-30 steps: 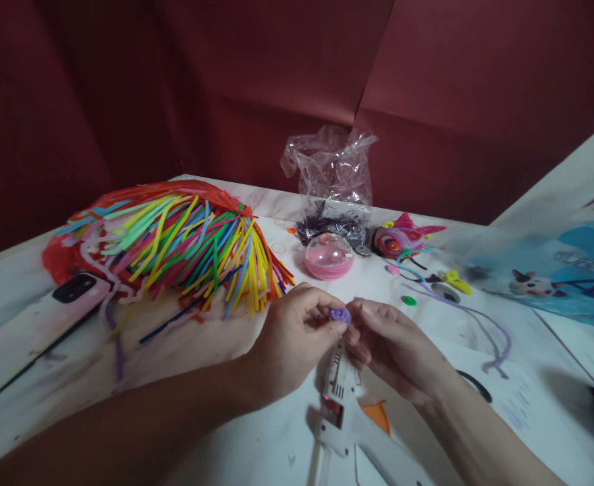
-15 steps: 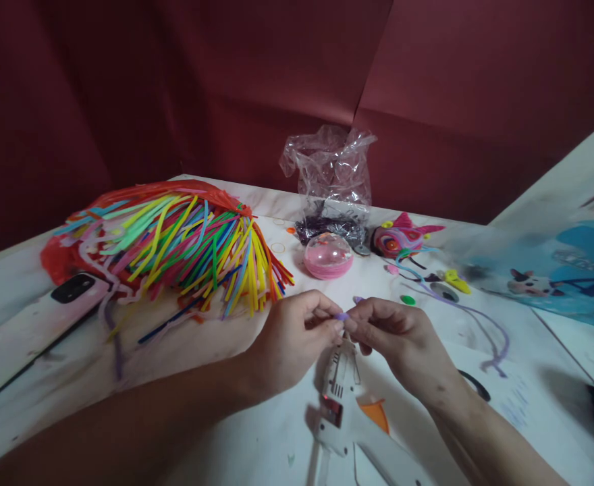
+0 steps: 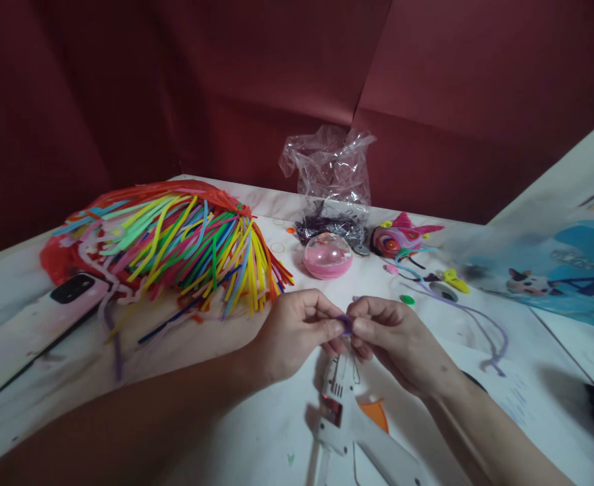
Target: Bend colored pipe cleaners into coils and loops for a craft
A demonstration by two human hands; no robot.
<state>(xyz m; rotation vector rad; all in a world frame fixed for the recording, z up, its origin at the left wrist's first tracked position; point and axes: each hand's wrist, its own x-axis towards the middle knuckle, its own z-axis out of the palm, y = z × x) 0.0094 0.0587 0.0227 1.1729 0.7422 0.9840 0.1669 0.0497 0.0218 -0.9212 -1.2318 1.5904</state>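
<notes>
Between my fingertips is a small purple pipe cleaner piece [image 3: 346, 325], bent into what looks like a coil. My left hand [image 3: 300, 334] pinches it from the left, and my right hand [image 3: 391, 337] pinches it from the right. Most of the piece is hidden by the fingers. Just below my hands a white hot glue gun [image 3: 345, 418] lies on the table, its small light glowing red. Beyond them sits a round clear-topped pink container [image 3: 328, 256].
Many coloured pipe cleaners [image 3: 190, 250] spill from a red bag on the left, near a phone [image 3: 38, 324]. A clear plastic bag [image 3: 332, 182] stands at the back. To the right are a colourful pipe cleaner figure [image 3: 403, 236], a loose purple pipe cleaner [image 3: 479, 317] and a blue package [image 3: 570, 263].
My fingers have shifted slightly around the purple piece, and more of it shows between them, darker and rounder. Everything on the table stays where it was.
</notes>
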